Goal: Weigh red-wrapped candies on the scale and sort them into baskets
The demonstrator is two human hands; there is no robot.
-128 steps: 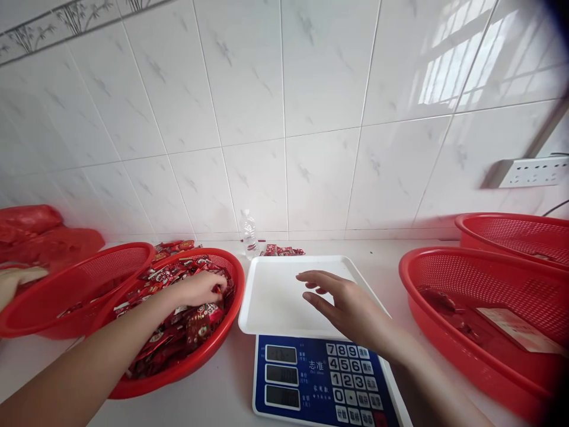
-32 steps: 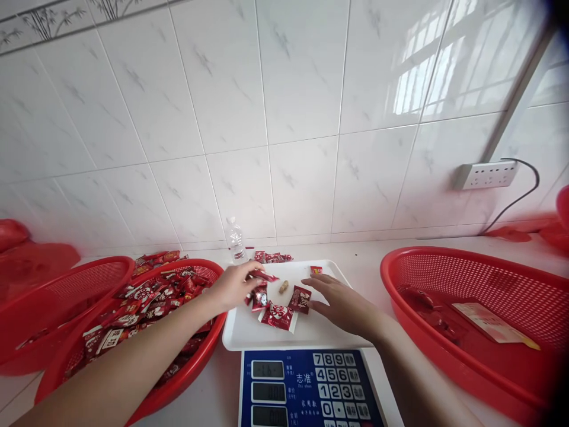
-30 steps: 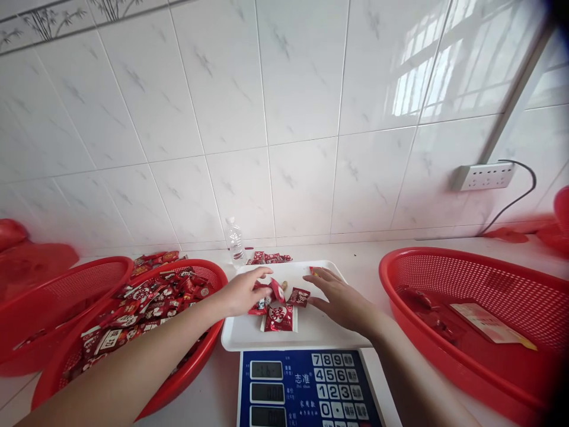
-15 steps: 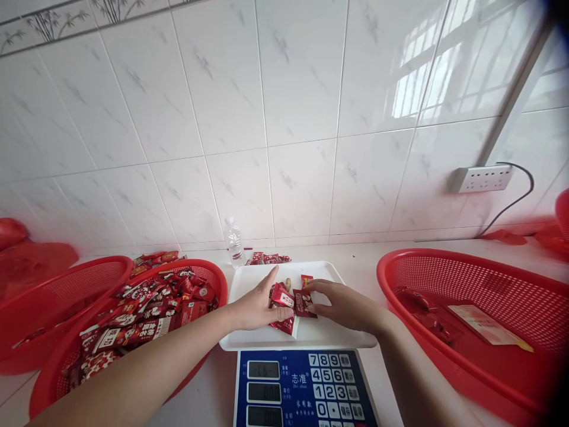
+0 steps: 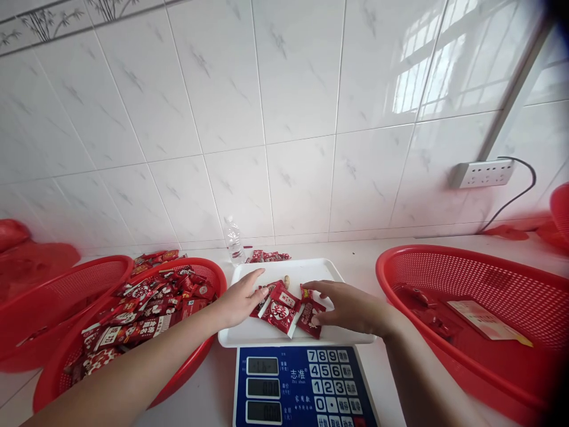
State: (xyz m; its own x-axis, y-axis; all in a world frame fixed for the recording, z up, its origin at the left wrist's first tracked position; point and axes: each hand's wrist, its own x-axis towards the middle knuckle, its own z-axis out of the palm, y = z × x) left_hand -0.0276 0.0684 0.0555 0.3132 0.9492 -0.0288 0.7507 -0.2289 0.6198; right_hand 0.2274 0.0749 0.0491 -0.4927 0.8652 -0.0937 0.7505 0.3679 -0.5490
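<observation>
A white tray [image 5: 320, 271] sits on a blue-faced electronic scale [image 5: 302, 385]. On the tray lie several red candy packets [image 5: 279, 308] and a peanut [image 5: 287, 280]. My left hand [image 5: 237, 298] rests on the tray's left side, fingers extended and touching the packets. My right hand [image 5: 351, 308] lies flat on the tray's right side, its fingertips on a red packet [image 5: 310, 313]. Neither hand grips anything. A red basket [image 5: 208, 338] full of red packets stands to the left of the scale.
A second red basket [image 5: 53, 314] lies further left, and a large red basket [image 5: 466, 296] with a card inside is on the right. A small water bottle [image 5: 233, 240] and loose packets [image 5: 265, 257] stand by the tiled wall. A power strip [image 5: 482, 174] hangs on the wall.
The tray, bare 4.3 s ago, now holds several packets. Over the last second both hands slid across the tray, gathering and then shifting the packets toward its near edge.
</observation>
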